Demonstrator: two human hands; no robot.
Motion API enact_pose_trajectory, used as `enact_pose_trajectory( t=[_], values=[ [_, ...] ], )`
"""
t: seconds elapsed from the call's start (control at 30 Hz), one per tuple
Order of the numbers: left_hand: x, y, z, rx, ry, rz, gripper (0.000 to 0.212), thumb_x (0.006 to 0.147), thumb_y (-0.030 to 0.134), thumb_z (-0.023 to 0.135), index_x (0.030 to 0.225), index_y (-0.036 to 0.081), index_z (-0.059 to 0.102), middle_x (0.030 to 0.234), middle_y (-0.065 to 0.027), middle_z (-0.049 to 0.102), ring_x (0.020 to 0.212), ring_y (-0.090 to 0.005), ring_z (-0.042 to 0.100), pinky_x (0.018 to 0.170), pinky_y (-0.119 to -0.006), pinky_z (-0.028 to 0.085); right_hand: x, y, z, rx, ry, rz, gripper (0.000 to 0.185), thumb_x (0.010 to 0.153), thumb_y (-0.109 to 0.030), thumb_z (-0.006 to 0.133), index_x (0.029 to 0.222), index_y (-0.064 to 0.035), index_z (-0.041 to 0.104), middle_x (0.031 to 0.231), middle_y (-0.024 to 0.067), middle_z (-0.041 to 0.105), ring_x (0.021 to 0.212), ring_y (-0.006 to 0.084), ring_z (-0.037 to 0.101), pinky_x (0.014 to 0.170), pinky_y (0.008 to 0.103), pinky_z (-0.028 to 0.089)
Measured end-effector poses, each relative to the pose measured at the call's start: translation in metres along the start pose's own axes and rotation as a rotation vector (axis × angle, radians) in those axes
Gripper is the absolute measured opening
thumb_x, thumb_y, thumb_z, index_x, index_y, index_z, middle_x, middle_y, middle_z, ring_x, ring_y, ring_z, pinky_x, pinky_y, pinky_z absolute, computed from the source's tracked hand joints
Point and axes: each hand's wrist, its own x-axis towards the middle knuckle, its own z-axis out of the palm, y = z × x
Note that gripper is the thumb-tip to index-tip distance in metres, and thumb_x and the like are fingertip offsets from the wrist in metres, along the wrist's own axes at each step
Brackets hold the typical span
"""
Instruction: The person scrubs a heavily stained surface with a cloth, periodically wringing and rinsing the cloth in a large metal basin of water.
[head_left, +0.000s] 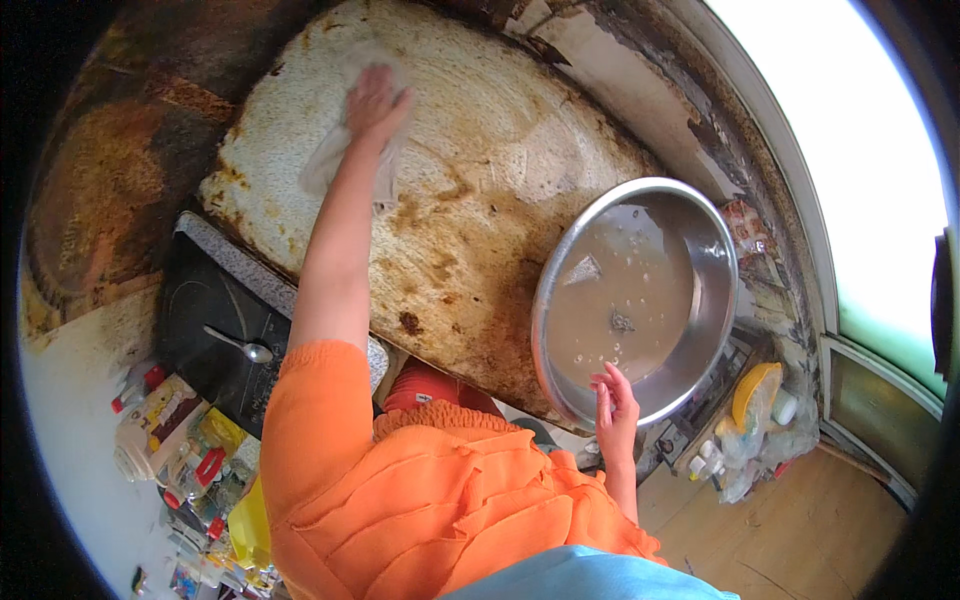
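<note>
My left hand (377, 101), blurred, presses flat on a wet greyish cloth (327, 159) and holds it against the upper left of a large, stained pale board or panel (480, 142). Brown grime and curved smears mark the panel's surface. At the panel's right end a wide stainless steel basin (716, 281) holds murky brown water. A wire scouring ball (622, 322) and a grey piece of pad or sponge (583, 270) are in the water. My right hand (616, 405) is at the basin's near rim, fingers loosely bent and empty; whether it touches the rim I cannot tell.
A black induction hob (206, 300) with a metal spoon (240, 343) on it lies at the left. Below it stand bottles and jars (191, 472). Plastic bags and a yellow object (754, 394) sit right of the basin, near the window frame. A dirty wall edges the panel.
</note>
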Motion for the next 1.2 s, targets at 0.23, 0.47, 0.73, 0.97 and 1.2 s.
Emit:
enact_pose_trajectory(
  t=[0.23, 0.47, 0.73, 0.97, 1.2],
  values=[
    [-0.015, 0.195, 0.048, -0.223, -0.322, 0.66, 0.053, 0.09, 0.048, 0.037, 0.135, 0.02, 0.037, 0.142, -0.0045, 0.033, 0.134, -0.0233, 0.024, 0.11, -0.042, 0.014, -0.003, 0.006, -0.006, -0.123, 0.014, -0.059, 0.03, 0.085, -0.001, 0.053, 0.116, -0.0024, 0.053, 0.092, 0.013, 0.063, 0.08, 0.0214, 0.063, 0.073, 0.0294, 0.048],
    [-0.127, 0.187, 0.021, -0.513, -0.556, 1.032, 0.034, 0.088, 0.031, 0.049, 0.118, 0.016, 0.055, 0.133, -0.0073, 0.044, 0.128, -0.024, 0.035, 0.105, -0.046, 0.023, -0.007, 0.01, -0.018, -0.167, 0.0, -0.137, 0.03, 0.084, 0.001, 0.053, 0.114, -0.0022, 0.053, 0.09, 0.0126, 0.063, 0.081, 0.0238, 0.062, 0.073, 0.0308, 0.048],
    [-0.132, 0.162, -0.045, -0.375, -0.863, 0.615, 0.028, 0.082, 0.024, 0.054, 0.101, 0.004, 0.062, 0.087, -0.0142, 0.063, 0.083, -0.0274, 0.062, 0.075, -0.034, 0.05, -0.01, 0.016, -0.024, -0.11, -0.015, -0.151, 0.03, 0.085, 0.0, 0.053, 0.115, -0.0032, 0.054, 0.092, 0.0126, 0.063, 0.084, 0.0235, 0.062, 0.076, 0.0313, 0.048],
    [-0.235, 0.155, 0.001, -0.255, -0.346, 0.754, 0.035, 0.086, 0.024, 0.052, 0.119, 0.011, 0.055, 0.121, -0.0089, 0.049, 0.112, -0.0238, 0.045, 0.1, -0.042, 0.034, -0.006, 0.013, -0.014, -0.117, -0.092, -0.264, 0.03, 0.084, 0.0, 0.055, 0.113, -0.0034, 0.054, 0.089, 0.0115, 0.063, 0.081, 0.0244, 0.061, 0.074, 0.0325, 0.048],
    [-0.135, 0.088, -0.02, 0.028, 0.174, 0.286, 0.029, 0.087, 0.037, 0.051, 0.115, 0.034, 0.057, 0.126, -0.0052, 0.044, 0.115, -0.0311, 0.038, 0.091, -0.048, 0.039, -0.008, 0.013, -0.012, -0.174, -0.117, -0.315, 0.029, 0.083, 0.0, 0.055, 0.112, -0.0028, 0.055, 0.089, 0.0121, 0.063, 0.081, 0.0264, 0.061, 0.073, 0.0331, 0.048]
  ],
)
